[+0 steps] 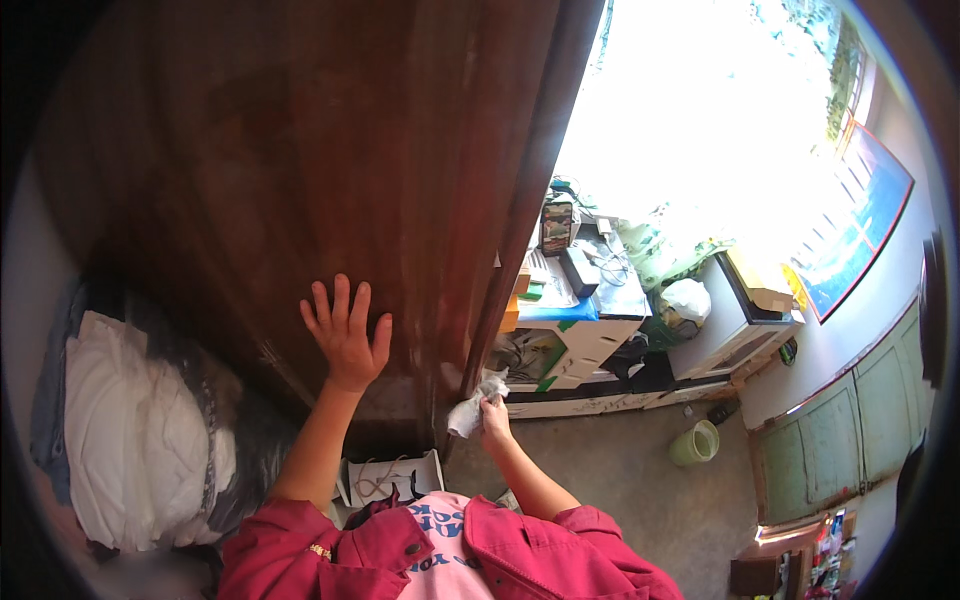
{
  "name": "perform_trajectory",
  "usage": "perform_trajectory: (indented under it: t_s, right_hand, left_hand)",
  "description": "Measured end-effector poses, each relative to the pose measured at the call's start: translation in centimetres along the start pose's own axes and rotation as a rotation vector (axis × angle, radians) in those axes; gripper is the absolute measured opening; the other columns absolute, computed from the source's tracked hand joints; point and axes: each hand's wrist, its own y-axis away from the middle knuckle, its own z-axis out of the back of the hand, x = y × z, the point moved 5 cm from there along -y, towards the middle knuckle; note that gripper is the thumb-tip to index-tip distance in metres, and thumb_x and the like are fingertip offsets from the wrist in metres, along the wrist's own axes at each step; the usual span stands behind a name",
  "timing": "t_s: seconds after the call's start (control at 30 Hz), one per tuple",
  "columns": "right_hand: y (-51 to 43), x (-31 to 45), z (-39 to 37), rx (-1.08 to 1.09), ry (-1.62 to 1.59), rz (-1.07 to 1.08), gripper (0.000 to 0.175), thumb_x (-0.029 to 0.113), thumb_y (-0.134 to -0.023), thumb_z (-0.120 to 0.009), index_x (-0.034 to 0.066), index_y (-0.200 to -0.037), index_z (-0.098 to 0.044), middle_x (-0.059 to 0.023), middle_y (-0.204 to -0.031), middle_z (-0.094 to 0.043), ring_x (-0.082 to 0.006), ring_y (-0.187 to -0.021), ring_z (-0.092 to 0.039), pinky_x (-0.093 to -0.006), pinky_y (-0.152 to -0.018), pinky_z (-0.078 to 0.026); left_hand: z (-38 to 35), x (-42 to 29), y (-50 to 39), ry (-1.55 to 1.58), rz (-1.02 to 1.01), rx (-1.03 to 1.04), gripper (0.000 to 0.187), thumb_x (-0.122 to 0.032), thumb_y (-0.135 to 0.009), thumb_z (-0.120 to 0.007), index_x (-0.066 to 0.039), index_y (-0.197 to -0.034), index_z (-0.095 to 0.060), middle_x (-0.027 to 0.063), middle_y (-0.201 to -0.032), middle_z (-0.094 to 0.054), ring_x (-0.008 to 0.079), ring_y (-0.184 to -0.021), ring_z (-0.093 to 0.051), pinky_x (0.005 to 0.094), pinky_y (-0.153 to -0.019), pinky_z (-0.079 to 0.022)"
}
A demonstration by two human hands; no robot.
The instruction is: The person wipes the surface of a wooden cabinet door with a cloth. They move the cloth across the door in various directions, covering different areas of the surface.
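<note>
A tall dark brown wooden panel (300, 165), glossy like a wardrobe side or door, rises in front of me. My left hand (349, 337) lies with spread fingers against its surface, or very close to it, and holds nothing. Lower right, my right hand (495, 424) grips a crumpled white cloth (472, 409). The cloth sits at the panel's right edge trim (491, 330); whether it presses on the wood I cannot tell. Part of the cloth is hidden inside my fingers.
To the left is a large plastic-wrapped bundle of white fabric (142, 435). A white paper bag (394, 476) stands below the panel. Rightward are a cluttered cabinet (577, 352), a white cabinet (720, 330), a green bin (694, 444) on the concrete floor (630, 495), and a green door (832, 427).
</note>
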Motion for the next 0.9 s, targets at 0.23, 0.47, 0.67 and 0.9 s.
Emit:
perform_trajectory:
  t_s: [0.23, 0.47, 0.67, 0.9]
  right_hand:
    - [5.2, 9.5, -4.0, 0.161, -0.309, 0.139, 0.024, 0.006, -0.097, -0.051, 0.005, -0.12, -0.057, -0.0025, -0.101, -0.06, -0.0143, -0.088, -0.055, -0.0312, -0.079, -0.045]
    - [9.7, 23.4, -7.4, 0.261, -0.234, 0.487, 0.025, 0.008, -0.098, -0.054, 0.0029, -0.122, -0.058, -0.0011, -0.102, -0.062, -0.0115, -0.091, -0.057, -0.0279, -0.079, -0.046]
    - [14.8, 29.2, -10.4, 0.428, -0.447, 0.588, 0.024, 0.014, -0.101, -0.056, 0.0044, -0.123, -0.059, -0.002, -0.111, -0.063, -0.0114, -0.1, -0.059, -0.0297, -0.09, -0.046]
    - [20.6, 23.6, -15.6, 0.614, -0.183, 0.501, 0.036, 0.009, -0.098, -0.058, 0.001, -0.133, -0.052, -0.0043, -0.125, -0.058, -0.0151, -0.115, -0.053, -0.0311, -0.1, -0.041]
  left_hand:
    - [-0.1, -0.3, 0.0, -0.002, -0.004, 0.02, 0.057, -0.03, -0.093, -0.058, -0.005, -0.143, -0.044, 0.0197, -0.156, -0.032, 0.0441, -0.147, -0.018, 0.0607, -0.115, -0.005]
    - [0.2, -0.4, -0.2, 0.03, 0.043, -0.004, 0.056, -0.033, -0.093, -0.058, -0.006, -0.141, -0.048, 0.0178, -0.154, -0.037, 0.0433, -0.146, -0.021, 0.0607, -0.115, -0.008]
    - [2.9, -2.7, -1.0, 0.243, 0.202, 0.149, 0.053, -0.029, -0.091, -0.058, -0.004, -0.138, -0.05, 0.0188, -0.15, -0.041, 0.0426, -0.141, -0.032, 0.0567, -0.115, -0.018]
    - [3.2, -10.5, 10.4, 1.499, 0.92, 0.411, 0.078, -0.05, -0.086, -0.07, 0.003, -0.136, -0.042, 0.0123, -0.125, -0.056, 0.0198, -0.116, -0.054, 0.0356, -0.102, -0.038]
